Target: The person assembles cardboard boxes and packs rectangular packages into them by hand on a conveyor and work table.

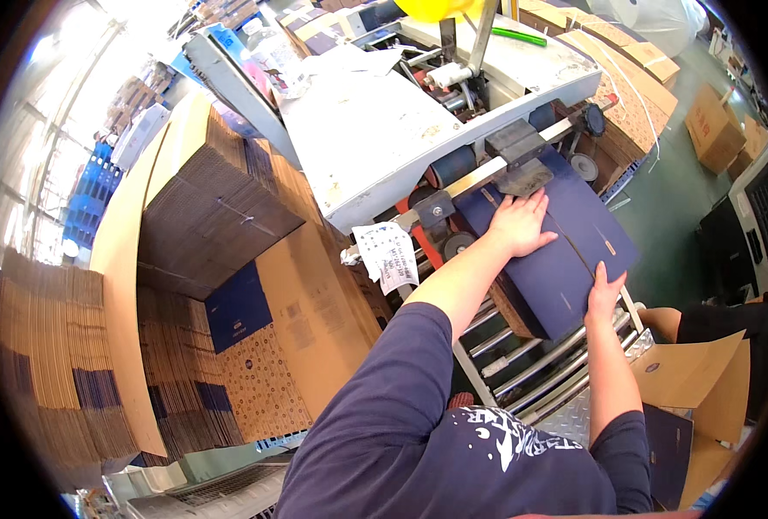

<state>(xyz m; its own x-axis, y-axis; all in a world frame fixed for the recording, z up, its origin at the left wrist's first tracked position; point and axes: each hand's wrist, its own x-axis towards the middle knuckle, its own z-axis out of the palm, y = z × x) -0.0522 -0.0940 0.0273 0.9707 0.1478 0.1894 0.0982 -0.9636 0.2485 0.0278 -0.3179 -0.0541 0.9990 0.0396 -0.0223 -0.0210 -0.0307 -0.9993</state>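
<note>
A dark blue carton [566, 298] lies on the roller conveyor [531, 376], its far end under the head of a carton-sealing machine [479, 169]. A seam runs along the middle of its top, where two flaps meet. My left hand [522, 229] rests flat on the top, fingers spread, just short of the machine's black block [514, 143]. Against the carton's near right edge, my right hand [604, 298] has its thumb and a finger stretched out; its other fingers are partly hidden. Neither hand is wrapped round anything.
Stacks of flattened cardboard [220, 203] stand on the left. Papers lie on the white machine top [349, 130], and a printed sheet [388, 258] hangs at its corner. An open brown carton [691, 389] is at the lower right, near another person's arm [661, 324].
</note>
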